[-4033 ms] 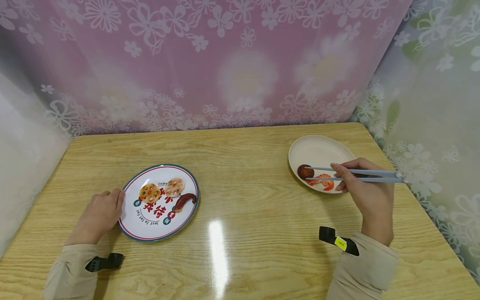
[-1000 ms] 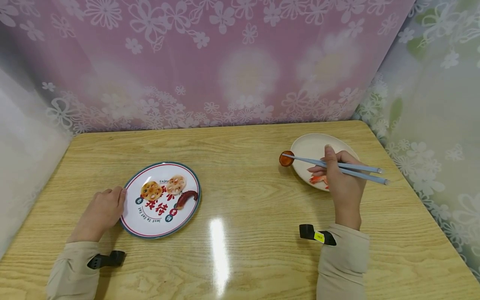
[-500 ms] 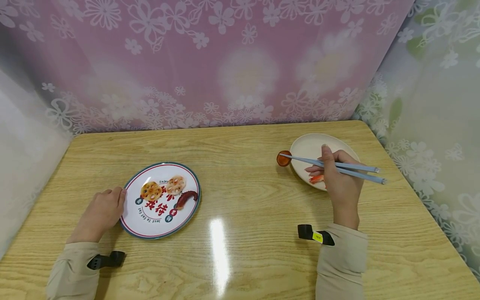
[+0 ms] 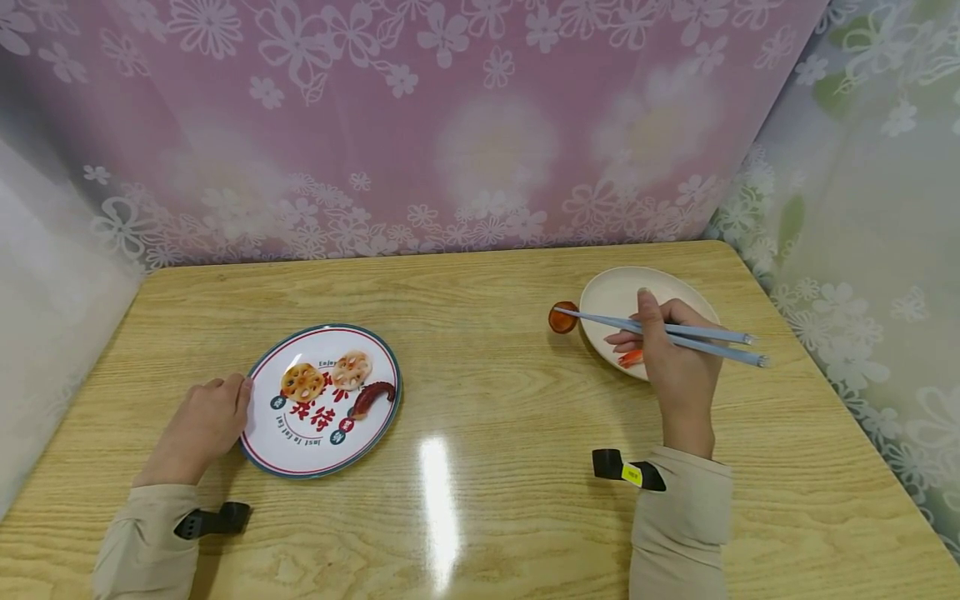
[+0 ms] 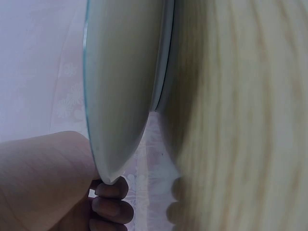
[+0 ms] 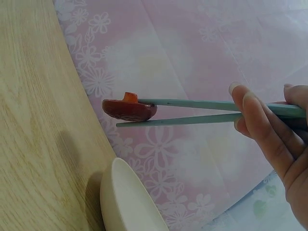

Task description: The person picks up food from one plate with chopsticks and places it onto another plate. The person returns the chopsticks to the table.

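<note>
A small screened-off nook, laid like a place for eating; whether it stands in a home or a studio cannot be told. A pink flowered sheet (image 4: pixel 405 125) hangs directly behind the wood-grain bench (image 4: pixel 480 350), with a pale green flowered sheet (image 4: pixel 877 208) on the right and a whitish covering (image 4: pixel 56 325) on the left. A printed plate (image 4: pixel 288 446) and a cream plate (image 4: pixel 618 296) give the dining look.

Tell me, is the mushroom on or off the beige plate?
Off. The right wrist view shows the mushroom between the chopsticks, raised above the table, apart from the beige plate.
</note>
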`<state>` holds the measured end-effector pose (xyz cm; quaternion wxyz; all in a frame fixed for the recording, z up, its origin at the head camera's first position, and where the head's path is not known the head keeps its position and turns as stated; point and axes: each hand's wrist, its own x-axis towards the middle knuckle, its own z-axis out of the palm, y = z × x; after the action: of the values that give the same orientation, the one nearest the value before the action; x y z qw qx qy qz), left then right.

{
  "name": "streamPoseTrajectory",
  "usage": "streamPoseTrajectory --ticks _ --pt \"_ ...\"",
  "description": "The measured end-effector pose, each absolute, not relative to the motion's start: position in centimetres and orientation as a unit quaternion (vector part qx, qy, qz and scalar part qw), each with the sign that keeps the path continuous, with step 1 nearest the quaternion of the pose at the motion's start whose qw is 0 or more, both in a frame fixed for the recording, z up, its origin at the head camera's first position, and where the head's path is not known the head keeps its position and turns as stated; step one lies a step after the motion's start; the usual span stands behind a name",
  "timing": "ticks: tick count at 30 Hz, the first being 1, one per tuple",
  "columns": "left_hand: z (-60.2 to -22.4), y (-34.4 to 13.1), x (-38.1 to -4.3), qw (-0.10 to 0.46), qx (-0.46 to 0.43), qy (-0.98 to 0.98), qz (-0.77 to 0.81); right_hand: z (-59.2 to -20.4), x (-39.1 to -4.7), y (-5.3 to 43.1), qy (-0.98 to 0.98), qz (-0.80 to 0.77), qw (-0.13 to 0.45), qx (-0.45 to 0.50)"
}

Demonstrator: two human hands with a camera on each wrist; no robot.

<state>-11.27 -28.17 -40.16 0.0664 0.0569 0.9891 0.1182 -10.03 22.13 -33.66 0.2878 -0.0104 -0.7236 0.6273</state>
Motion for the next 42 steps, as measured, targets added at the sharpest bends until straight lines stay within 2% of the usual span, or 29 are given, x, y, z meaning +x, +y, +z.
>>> streamPoseTrajectory --ticks 42 --pt "-40.1 -28.1 -11.2 0.059 0.064 0.988 0.125 -33.0 -10.7 16.4 -0.752 0.594 0.26 0.117"
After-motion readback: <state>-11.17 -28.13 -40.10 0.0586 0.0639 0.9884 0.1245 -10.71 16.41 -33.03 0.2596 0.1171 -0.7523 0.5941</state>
